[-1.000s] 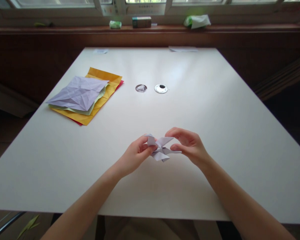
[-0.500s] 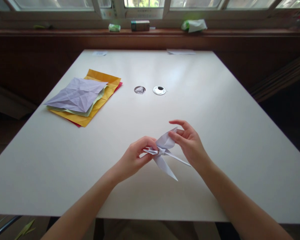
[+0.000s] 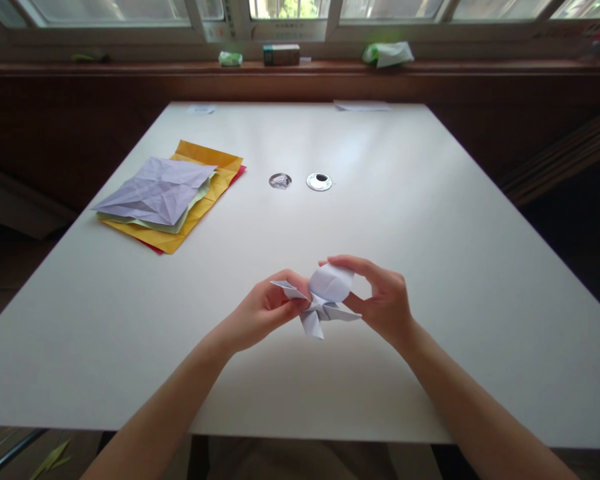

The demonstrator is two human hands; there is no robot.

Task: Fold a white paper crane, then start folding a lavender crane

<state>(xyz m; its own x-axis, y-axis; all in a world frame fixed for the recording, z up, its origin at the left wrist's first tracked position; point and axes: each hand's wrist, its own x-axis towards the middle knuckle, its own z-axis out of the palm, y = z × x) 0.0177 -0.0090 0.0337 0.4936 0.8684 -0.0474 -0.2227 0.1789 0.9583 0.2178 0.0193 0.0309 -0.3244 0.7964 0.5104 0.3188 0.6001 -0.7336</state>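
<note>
The large white rectangular bench (image 3: 430,220) fills most of the frame, seen from its near edge. Behind it, along the top of the frame, a dark wooden window ledge (image 3: 130,67) is seen, carrying a small green packet (image 3: 230,59), a small dark box (image 3: 281,55) and a crumpled green-and-white wrapper (image 3: 387,52).

In the upper left of the frame, a stack of creased paper sheets (image 3: 167,197) lies flat on the bench: a pale lilac sheet on top, a pale green one under it, then a yellow-orange one, with a red edge showing at the bottom. Near the centre of the frame, two small round metal-rimmed ports (image 3: 300,181) are set in the bench top, side by side. A thin white sheet (image 3: 361,105) and a small white slip (image 3: 201,109) lie at the far edge.

In the lower centre of the frame, a small folded piece of pale lilac paper (image 3: 325,297) with pointed flaps is held just above the bench, between both hands. The left hand (image 3: 265,313) has its grip pinched on the left flap, thumb against fingers. The right hand (image 3: 385,300) has its grip closed on the rounded upper flap, forefinger over the top and thumb below. Two pointed flaps hang free beneath the hands. Both forearms enter from the bottom edge of the frame.
</note>
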